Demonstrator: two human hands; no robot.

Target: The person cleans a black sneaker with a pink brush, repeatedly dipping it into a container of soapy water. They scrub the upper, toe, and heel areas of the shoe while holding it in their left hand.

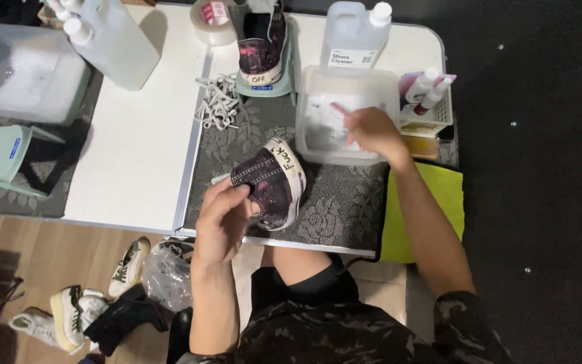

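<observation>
My left hand (222, 219) grips a dark purple-black sneaker (271, 183) with a white rubber sole, tilted on its side over the patterned grey mat (345, 202). My right hand (374, 131) reaches into a clear plastic tub (318, 87) of sudsy water and holds a pink-handled brush (340, 111) there. The matching second sneaker (262, 47) stands on a pale green stand (289, 84) at the back. A heap of white laces (218, 101) lies beside that stand.
A clear cleaner bottle (353, 34) stands behind the tub, and a white basket (432, 101) of small bottles to its right. A yellow-green cloth (439, 202) hangs at the table's right edge. Big jug (119, 40), tape roll (213, 20), clear bin (25, 71) sit left. Shoes (82, 303) lie on the floor.
</observation>
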